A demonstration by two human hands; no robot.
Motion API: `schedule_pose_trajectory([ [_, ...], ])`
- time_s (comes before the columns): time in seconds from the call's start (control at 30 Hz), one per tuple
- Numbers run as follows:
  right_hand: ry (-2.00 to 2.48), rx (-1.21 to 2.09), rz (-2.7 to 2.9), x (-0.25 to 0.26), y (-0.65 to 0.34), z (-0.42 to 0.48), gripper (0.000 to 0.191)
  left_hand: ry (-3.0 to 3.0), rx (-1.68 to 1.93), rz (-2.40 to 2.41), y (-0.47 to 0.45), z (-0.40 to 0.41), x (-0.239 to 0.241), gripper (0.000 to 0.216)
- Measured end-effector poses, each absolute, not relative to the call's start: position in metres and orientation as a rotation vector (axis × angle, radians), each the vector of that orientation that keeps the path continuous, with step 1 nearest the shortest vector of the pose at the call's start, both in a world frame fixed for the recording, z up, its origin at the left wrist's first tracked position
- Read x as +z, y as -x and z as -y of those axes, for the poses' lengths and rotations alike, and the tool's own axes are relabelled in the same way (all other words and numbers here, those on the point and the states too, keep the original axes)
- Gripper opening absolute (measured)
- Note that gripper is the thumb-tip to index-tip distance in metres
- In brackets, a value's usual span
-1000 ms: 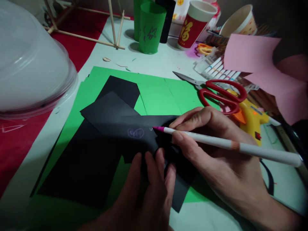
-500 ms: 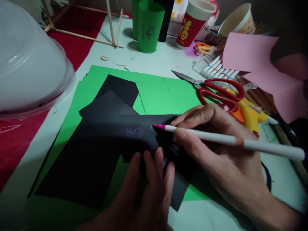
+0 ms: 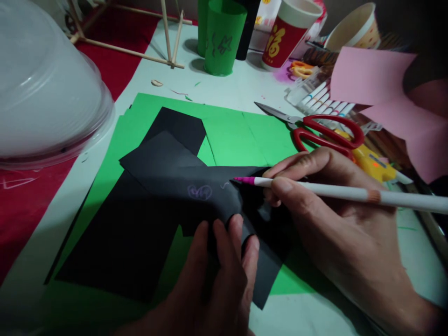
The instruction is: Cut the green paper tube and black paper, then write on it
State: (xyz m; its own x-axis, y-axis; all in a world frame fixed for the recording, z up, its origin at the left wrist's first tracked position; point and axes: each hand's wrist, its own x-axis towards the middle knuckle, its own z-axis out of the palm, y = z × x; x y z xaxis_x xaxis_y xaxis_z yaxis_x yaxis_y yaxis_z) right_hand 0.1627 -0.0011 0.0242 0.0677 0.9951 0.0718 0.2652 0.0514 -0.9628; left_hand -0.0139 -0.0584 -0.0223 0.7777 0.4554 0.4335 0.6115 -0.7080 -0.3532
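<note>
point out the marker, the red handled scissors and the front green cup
white marker (image 3: 336,191): head view, on the middle of its barrel
red-handled scissors (image 3: 293,121): head view, on the metal near the pivot
front green cup (image 3: 224,52): head view, on its side wall

**Dim at the edges, bright mid-table**

Shines brightest on the green sheet (image 3: 238,140), sinking to near black at the upper right. Casts the green cup's (image 3: 224,42) shadow leftward, apparently lit from the right. Loses detail in the black paper (image 3: 108,247), dims the left hand (image 3: 220,280), glints off the domed plastic (image 3: 52,84).
</note>
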Motion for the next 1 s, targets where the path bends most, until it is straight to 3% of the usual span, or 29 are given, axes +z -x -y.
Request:
schedule_pose_trajectory([
  [0.3,1.368,0.958,1.477,0.0284,-0.1599,0.0018,0.012,2.453,-0.433,0.800,0.0145,0.0571,-0.0220,0.053],
  [0.77,1.377,1.000,1.475,0.0274,-0.1600,0.0012,0.011,2.464,-0.432,0.743,0.0170,0.0555,-0.0208,0.062],
  [1.0,1.353,0.981,1.503,0.0273,-0.1596,0.0003,0.013,2.503,-0.409,0.716,0.0192,0.0541,-0.0191,0.052],
])
